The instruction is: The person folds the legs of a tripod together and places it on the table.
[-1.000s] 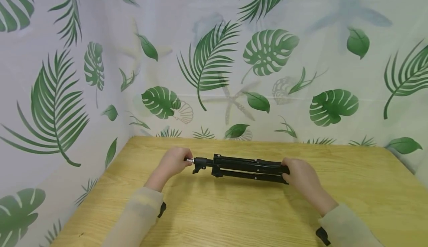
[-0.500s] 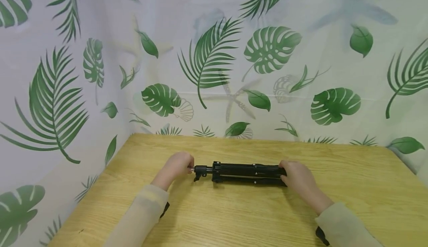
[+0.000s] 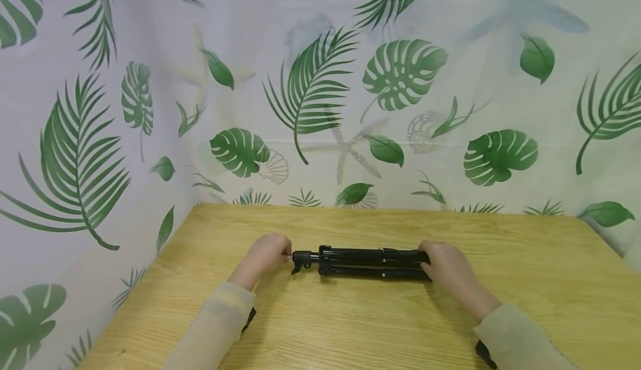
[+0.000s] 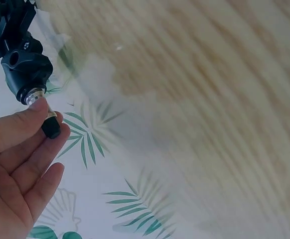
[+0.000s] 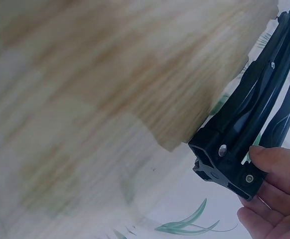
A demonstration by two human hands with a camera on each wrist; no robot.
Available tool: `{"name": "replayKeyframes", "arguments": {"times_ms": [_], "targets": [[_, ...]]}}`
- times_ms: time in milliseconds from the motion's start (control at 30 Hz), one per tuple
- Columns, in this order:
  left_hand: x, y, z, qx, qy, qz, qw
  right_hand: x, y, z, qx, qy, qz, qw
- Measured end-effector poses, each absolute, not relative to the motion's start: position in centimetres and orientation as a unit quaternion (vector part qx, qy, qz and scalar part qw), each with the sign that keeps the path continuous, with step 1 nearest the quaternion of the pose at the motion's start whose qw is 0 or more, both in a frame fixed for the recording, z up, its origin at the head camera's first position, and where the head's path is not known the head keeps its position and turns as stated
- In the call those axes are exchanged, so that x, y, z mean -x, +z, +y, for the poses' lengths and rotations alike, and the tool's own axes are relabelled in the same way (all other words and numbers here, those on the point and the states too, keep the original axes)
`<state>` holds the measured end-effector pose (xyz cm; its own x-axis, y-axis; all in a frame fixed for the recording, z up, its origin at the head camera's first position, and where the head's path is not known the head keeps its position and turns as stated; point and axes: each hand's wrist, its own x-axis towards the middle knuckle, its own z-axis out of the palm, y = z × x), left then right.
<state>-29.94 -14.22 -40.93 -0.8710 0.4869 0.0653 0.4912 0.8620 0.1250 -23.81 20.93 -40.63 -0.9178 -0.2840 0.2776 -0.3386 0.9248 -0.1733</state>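
A folded black tripod stand (image 3: 370, 256) lies sideways across the middle of the table, its legs together. At its left end, my left hand (image 3: 267, 253) pinches the short metal stud, which has a black tip (image 4: 51, 127) in the left wrist view. Just beyond the stud sits a black collar with a clamp knob (image 3: 300, 259). My right hand (image 3: 445, 264) grips the foot end of the legs. In the right wrist view its thumb presses on the black leg bracket (image 5: 229, 164), with the fingers curled beneath.
The wood-grain table (image 3: 350, 325) stretches on all sides of the stand. Behind and to the left hangs a white cloth (image 3: 320, 92) printed with green leaves. Black straps show beneath both sleeves (image 3: 215, 320).
Both hands have lowered the tripod stand slightly toward the near side of the table, and it lies more level. During the last half second it has barely moved.
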Motion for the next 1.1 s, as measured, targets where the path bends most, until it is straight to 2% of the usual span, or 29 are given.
{"name": "replayKeyframes", "arguments": {"times_ms": [367,1100], "targets": [[29.85,-41.04,-14.3,0.247,-0.089,-0.965,0.002,23.76,-40.95,21.14,-0.168,0.124,-0.97,0.128],[29.82,-41.34,-14.17,0.253,-0.099,-0.962,0.018,24.1,-40.98,21.55,-0.165,0.126,-0.972,0.11]]}}
